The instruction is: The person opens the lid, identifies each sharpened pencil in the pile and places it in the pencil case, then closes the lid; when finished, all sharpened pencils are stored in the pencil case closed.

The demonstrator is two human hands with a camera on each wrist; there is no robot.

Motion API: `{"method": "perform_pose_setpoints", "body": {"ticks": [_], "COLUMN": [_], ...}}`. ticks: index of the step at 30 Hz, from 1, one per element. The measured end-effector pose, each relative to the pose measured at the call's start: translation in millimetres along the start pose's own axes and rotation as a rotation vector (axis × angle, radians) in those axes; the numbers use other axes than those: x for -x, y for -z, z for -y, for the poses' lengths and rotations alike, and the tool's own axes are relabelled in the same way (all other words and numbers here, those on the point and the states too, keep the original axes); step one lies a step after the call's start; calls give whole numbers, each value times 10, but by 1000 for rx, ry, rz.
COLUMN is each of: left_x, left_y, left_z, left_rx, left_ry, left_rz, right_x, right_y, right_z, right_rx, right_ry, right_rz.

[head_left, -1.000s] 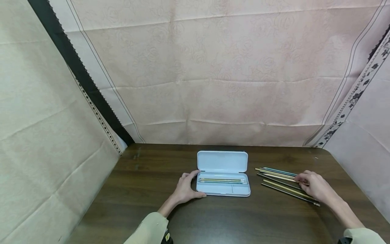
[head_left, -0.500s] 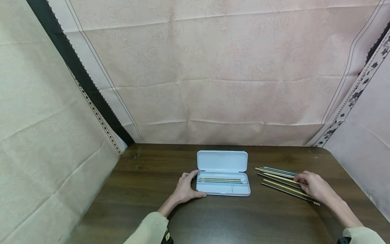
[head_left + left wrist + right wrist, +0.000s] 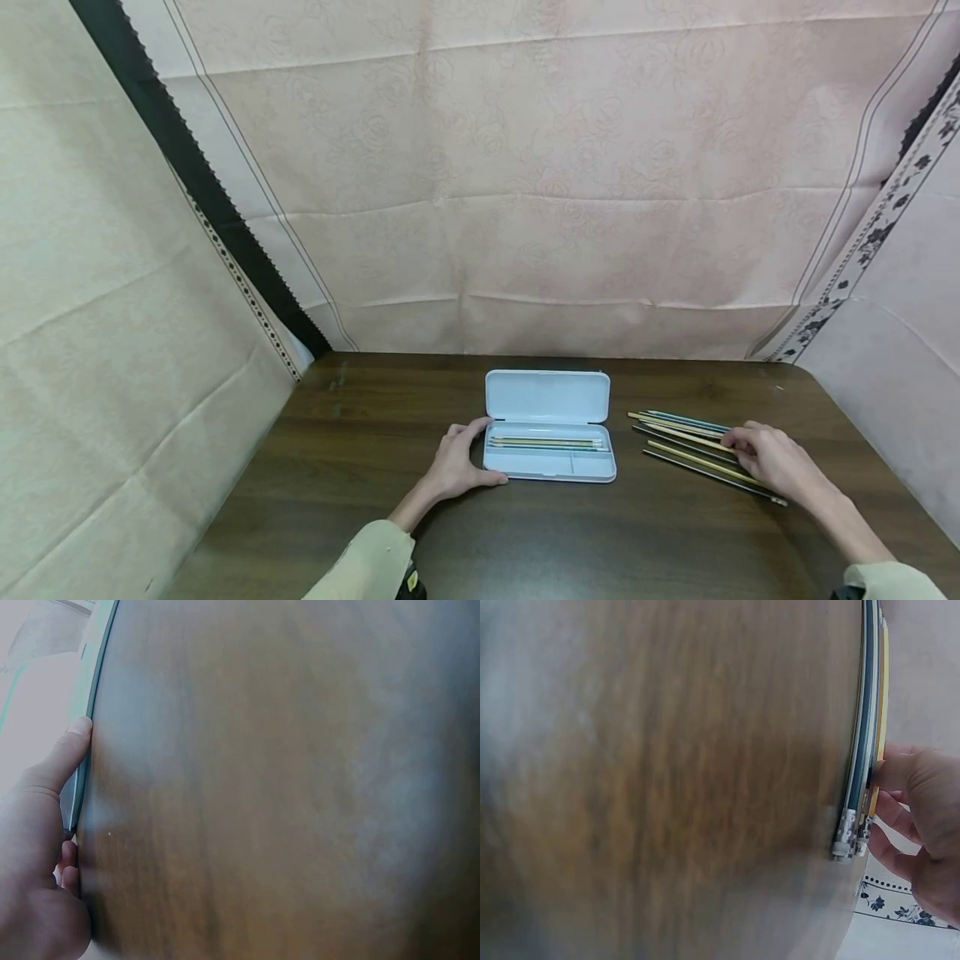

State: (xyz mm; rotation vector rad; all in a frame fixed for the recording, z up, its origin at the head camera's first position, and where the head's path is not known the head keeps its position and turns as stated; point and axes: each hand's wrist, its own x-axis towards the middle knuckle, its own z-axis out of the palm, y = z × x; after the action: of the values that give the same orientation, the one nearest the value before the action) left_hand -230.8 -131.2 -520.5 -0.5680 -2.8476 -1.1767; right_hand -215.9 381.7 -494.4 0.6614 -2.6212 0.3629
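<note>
A light-blue pencil case (image 3: 547,396) lies with its lid up at the middle of the table. Several pencils (image 3: 546,443) rest in its long compartment. My left hand (image 3: 459,467) holds the case's left end, thumb at the near corner and fingers at the far one. In the left wrist view, the thumb (image 3: 69,750) presses along the case's edge. To the right, several yellow, dark and blue pencils (image 3: 678,429) lie loosely side by side. My right hand (image 3: 780,462) is over their right ends, pinching a yellowish pencil (image 3: 885,682); the fingertips are partly hidden.
The dark wooden table (image 3: 555,542) ends at a back edge against a pale cloth wall (image 3: 562,208). Cloth also hangs along the left and right sides. Bare wood separates the case from the loose pencils.
Almost nothing differs. The right hand's fingers have shifted very slightly at the loose pencils; the left hand and the pencil case stay where they were.
</note>
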Motion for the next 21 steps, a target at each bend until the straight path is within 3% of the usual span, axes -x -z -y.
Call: {"method": "perform_pose_setpoints", "body": {"ticks": [21], "left_x": [4], "left_y": [5], "left_z": [-2], "left_rx": [2], "left_ry": [-2], "left_rz": [3], "right_x": [-204], "right_y": [49], "right_z": [347], "right_rx": [-78], "right_ry": [60], "right_rz": [5]}}
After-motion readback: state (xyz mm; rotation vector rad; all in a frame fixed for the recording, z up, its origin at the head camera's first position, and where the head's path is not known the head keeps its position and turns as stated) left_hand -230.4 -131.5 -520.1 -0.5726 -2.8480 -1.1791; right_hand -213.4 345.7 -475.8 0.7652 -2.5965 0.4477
